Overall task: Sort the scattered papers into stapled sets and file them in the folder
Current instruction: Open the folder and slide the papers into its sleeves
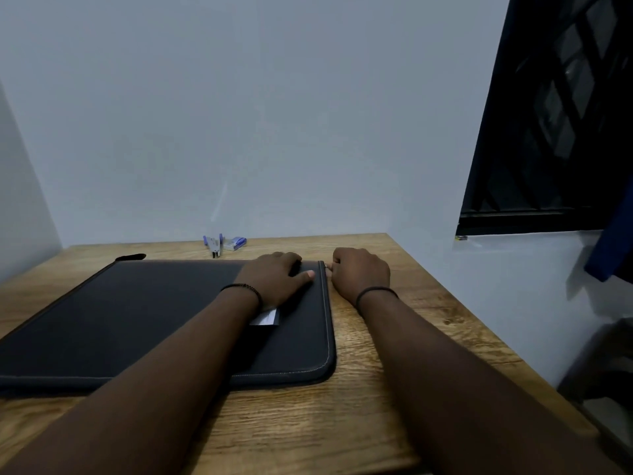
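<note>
A dark zippered folder point(144, 323) lies flat and closed on the wooden table point(394, 354). My left hand point(277, 275) rests flat on its far right corner, fingers spread and thumb toward the edge. My right hand point(359, 272) sits on the table just right of that corner, fingers curled, pinching the small metal zipper pull point(327, 266) at the folder's edge. A small pale label point(265, 317) shows on the cover beside my left wrist. No loose papers are in view.
A blue stapler point(214, 245) and a small blue staple box point(235, 243) lie at the table's far edge by the wall. The table's right edge drops off beside a dark window and a blue cloth point(609, 241).
</note>
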